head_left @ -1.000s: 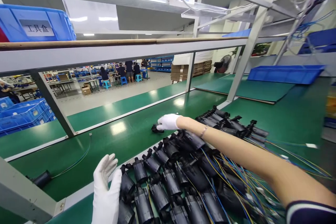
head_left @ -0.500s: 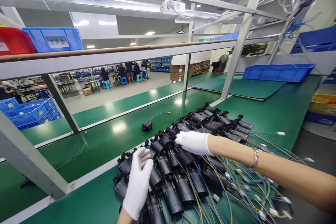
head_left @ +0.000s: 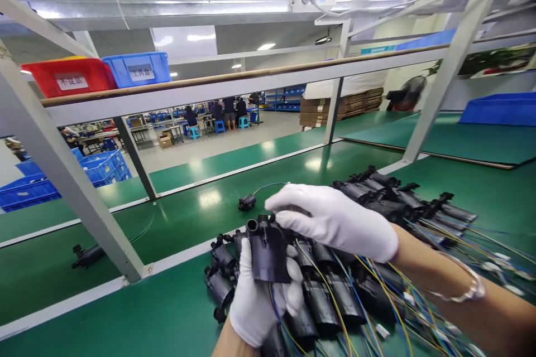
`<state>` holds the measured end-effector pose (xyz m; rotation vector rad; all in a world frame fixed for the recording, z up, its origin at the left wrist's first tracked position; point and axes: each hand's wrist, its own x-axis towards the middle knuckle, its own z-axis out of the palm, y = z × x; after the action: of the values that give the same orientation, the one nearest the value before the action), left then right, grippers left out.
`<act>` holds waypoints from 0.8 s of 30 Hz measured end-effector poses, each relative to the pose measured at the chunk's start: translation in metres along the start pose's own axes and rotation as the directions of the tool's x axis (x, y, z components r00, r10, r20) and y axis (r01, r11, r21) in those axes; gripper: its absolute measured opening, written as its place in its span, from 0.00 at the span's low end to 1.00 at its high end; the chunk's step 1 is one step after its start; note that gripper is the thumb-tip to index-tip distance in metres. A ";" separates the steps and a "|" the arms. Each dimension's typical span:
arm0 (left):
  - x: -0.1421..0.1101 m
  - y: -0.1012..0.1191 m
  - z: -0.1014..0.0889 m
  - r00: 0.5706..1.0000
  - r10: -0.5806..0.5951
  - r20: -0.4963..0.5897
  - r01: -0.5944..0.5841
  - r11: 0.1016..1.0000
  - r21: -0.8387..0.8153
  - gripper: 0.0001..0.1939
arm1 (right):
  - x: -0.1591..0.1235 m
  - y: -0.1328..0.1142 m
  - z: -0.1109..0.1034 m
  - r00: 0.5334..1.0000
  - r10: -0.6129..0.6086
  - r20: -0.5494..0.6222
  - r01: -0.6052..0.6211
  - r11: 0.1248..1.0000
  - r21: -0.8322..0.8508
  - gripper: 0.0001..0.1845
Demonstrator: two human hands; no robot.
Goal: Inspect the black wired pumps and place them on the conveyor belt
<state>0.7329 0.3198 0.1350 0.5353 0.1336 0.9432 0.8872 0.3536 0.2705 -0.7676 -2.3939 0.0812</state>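
Note:
My left hand (head_left: 259, 295), in a white glove, is wrapped round a black cylindrical pump (head_left: 270, 254) with a round port at its top end, held up over the others. Coloured wires hang from its lower end. My right hand (head_left: 335, 217), gloved too, hovers at the upper right of this pump, its thumb and fingers apart and slightly bent. I cannot tell whether its fingertips touch the pump. Below both hands lie rows of similar black pumps (head_left: 320, 304) on the green bench, their thin wires (head_left: 393, 295) with white connectors trailing to the right.
A single pump (head_left: 247, 202) lies farther back on the green surface (head_left: 188, 217), another (head_left: 87, 256) behind the left post (head_left: 84, 178). Red (head_left: 71, 78) and blue bins (head_left: 136, 70) stand on the shelf above. A blue tray (head_left: 500, 109) sits at the right. People work in the background.
My left hand has taken hold of a pump and lifted it. My right hand has come to its top. The view has swung to the right, moving the scene left-post and bins further in.

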 end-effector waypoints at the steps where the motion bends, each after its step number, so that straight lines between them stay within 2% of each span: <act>1: -0.004 0.001 -0.001 1.000 0.013 0.021 -0.012 1.000 -0.011 0.43 | -0.005 0.000 0.001 0.999 0.029 -0.022 -0.027 0.998 0.052 0.23; 4: -0.009 0.002 -0.006 0.992 0.084 0.098 -0.085 0.996 0.005 0.42 | -0.020 0.004 0.007 0.994 0.106 -0.010 -0.105 0.988 0.114 0.23; 9: -0.011 0.002 -0.015 0.974 0.159 0.159 -0.177 0.978 0.112 0.45 | -0.038 0.006 0.022 0.992 0.124 0.005 -0.123 0.979 0.161 0.27; 12: -0.016 0.008 -0.013 0.968 0.212 0.134 -0.243 0.925 0.294 0.45 | -0.045 0.003 0.026 0.990 0.143 0.022 -0.144 0.971 0.191 0.30; 13: -0.018 0.011 -0.011 0.958 0.269 0.102 -0.287 0.863 0.415 0.42 | -0.047 0.002 0.027 0.988 0.149 0.038 -0.154 0.965 0.211 0.31; 14: -0.020 0.015 -0.008 0.930 0.361 0.070 -0.337 0.760 0.555 0.38 | -0.049 0.001 0.029 0.987 0.153 0.051 -0.161 0.959 0.235 0.33; 15: -0.021 0.018 -0.005 0.877 0.477 0.051 -0.375 0.617 0.692 0.34 | -0.051 0.000 0.030 0.986 0.156 0.064 -0.168 0.950 0.262 0.35; 17: -0.022 0.022 -0.002 0.735 0.674 0.082 -0.368 0.295 0.882 0.31 | -0.056 -0.001 0.036 0.984 0.155 0.082 -0.173 0.933 0.315 0.37; 18: -0.022 0.022 -0.001 0.671 0.731 0.122 -0.351 0.168 0.921 0.32 | -0.058 -0.001 0.040 0.986 0.147 0.084 -0.167 0.927 0.336 0.38; 19: -0.022 0.022 -0.002 0.627 0.762 0.160 -0.336 0.079 0.939 0.32 | -0.060 -0.001 0.044 0.987 0.140 0.077 -0.158 0.923 0.351 0.38; 21: -0.021 0.021 -0.005 0.599 0.769 0.223 -0.325 -0.022 0.946 0.32 | -0.063 0.000 0.052 0.990 0.130 0.060 -0.143 0.915 0.378 0.38; 24: -0.021 0.019 -0.009 0.597 0.753 0.276 -0.328 -0.085 0.941 0.32 | -0.066 0.000 0.060 0.991 0.120 0.053 -0.131 0.888 0.442 0.36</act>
<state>0.7032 0.3155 0.1342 1.7694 0.9991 1.8161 0.8948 0.3254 0.1864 -0.6980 -2.2192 0.6723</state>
